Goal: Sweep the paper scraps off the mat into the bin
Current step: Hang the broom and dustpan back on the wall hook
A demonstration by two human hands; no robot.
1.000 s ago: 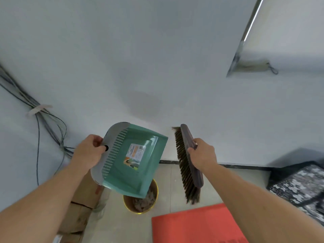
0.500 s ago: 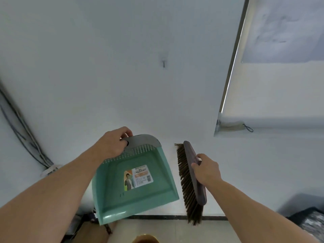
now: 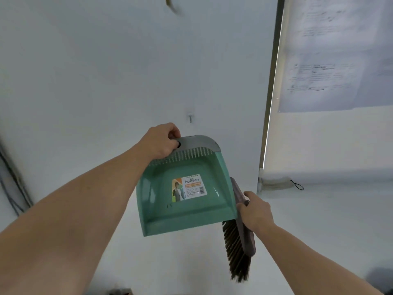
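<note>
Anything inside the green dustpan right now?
The dustpan holds only a printed label; no paper scraps show. Its right edge covers the upper bristles of the brush behind it.

At frame centre, the dustpan (image 3: 182,188) hung before the wall (image 3: 95,71), below the hook (image 3: 190,119); the brush (image 3: 240,231) lay just right, partly behind it.
</note>
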